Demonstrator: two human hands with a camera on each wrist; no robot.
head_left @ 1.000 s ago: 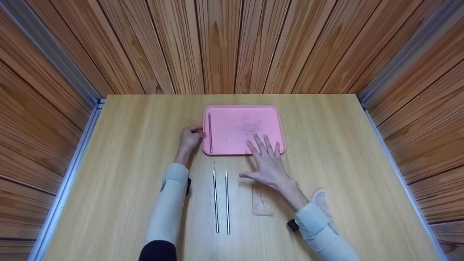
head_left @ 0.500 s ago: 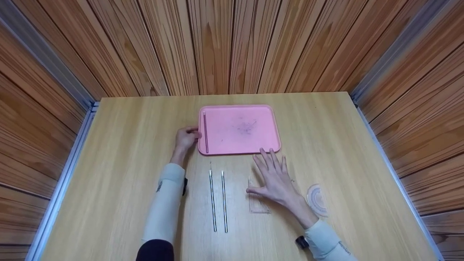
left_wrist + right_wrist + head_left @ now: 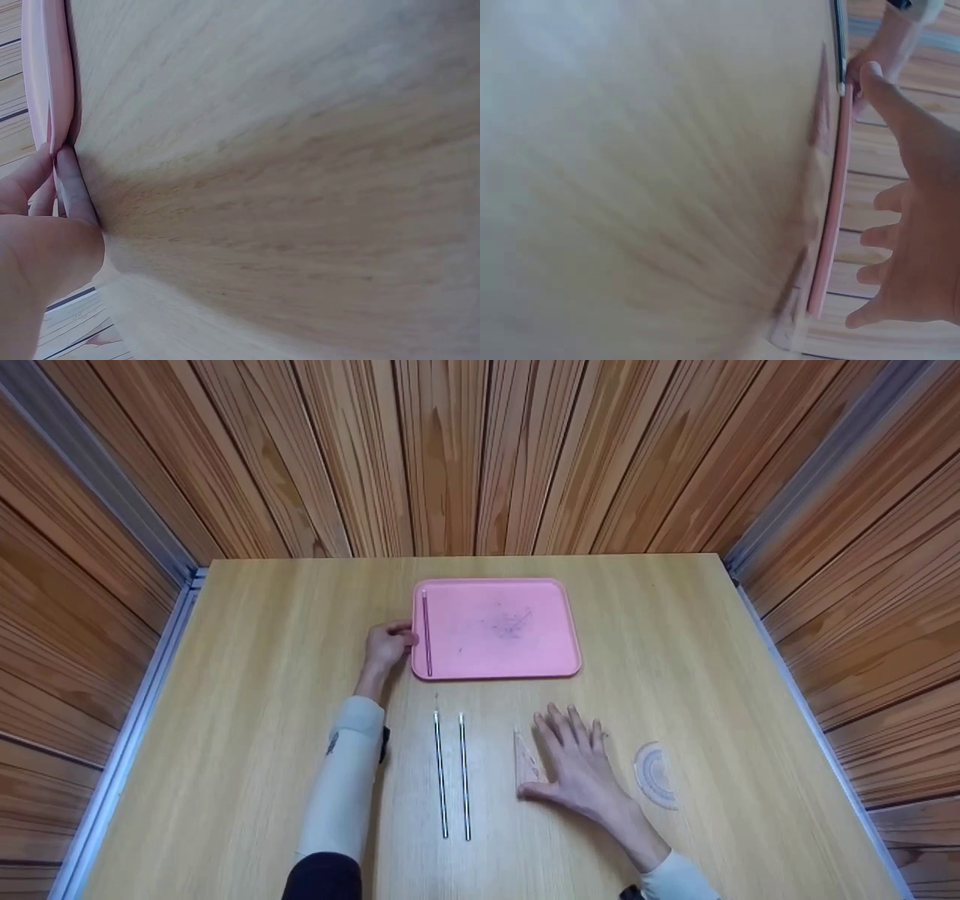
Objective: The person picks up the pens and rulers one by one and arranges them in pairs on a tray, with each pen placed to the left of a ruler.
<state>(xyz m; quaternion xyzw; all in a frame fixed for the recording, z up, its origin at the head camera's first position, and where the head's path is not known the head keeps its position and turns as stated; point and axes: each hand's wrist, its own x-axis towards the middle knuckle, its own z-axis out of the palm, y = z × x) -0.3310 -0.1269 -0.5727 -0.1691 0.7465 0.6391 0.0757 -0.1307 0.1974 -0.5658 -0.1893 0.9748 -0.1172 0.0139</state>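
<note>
While the left hand (image 3: 388,645) is pinching the tray (image 3: 480,652) edge, the right hand (image 3: 581,771) is hovering spread-fingered, partly over the set square (image 3: 526,769).

Smooth pink plastic tray (image 3: 487,656), darkly scuffed, at centre; glossy, metallic-looking rods (image 3: 441,775) below; clear plastic set square (image 3: 524,769) and protractor (image 3: 657,777) lower right; smooth wood-grained bench (image 3: 262,675); matt cloth sleeves (image 3: 337,787).

The right grip (image 3: 930,232), a bare hand, has its fingers spread above the surface (image 3: 630,150). Farther away, the left grip (image 3: 863,60) is at a pink tray (image 3: 833,217), and one dark rod (image 3: 840,37) lies nearer.
</note>
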